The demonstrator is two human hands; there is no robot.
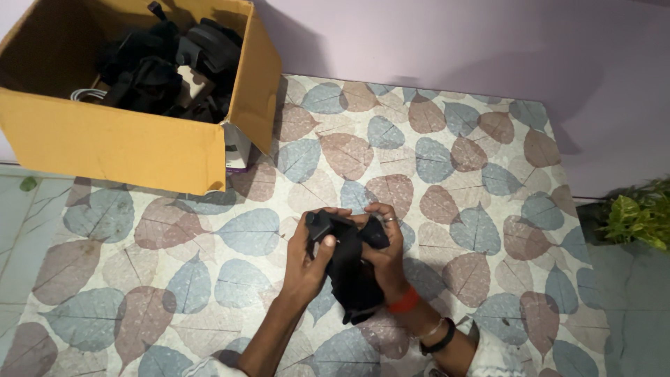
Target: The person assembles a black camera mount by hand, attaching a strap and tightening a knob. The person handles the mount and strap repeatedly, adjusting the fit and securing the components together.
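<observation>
Covering most of the view, a mat (453, 181) printed with blue, brown and beige leaves is seen spread over a pale tiled floor (21, 230), with a lilac wall (447, 42) bounding it at the far edge. A green plant (638, 213) is noted at the right edge, beside the mat. A large yellow cardboard box (125, 143) is set on the mat's far left corner, open at the top and filled with black items (164, 66); a white cable (87, 94) is visible among them. A smaller white and purple carton (239, 150) is partly hidden just behind the box's right corner.

Near the middle of the mat, a black strap-like fabric item (349, 269) is held above the surface. It appears soft and crumpled, with a thicker folded portion at the top and a narrower end hanging toward the person. It is grasped by both hands: the left hand (307, 262) is closed on its upper left part, the right hand (387, 248) on its upper right. A ring, an orange band and a black band are worn on the right hand and wrist.
</observation>
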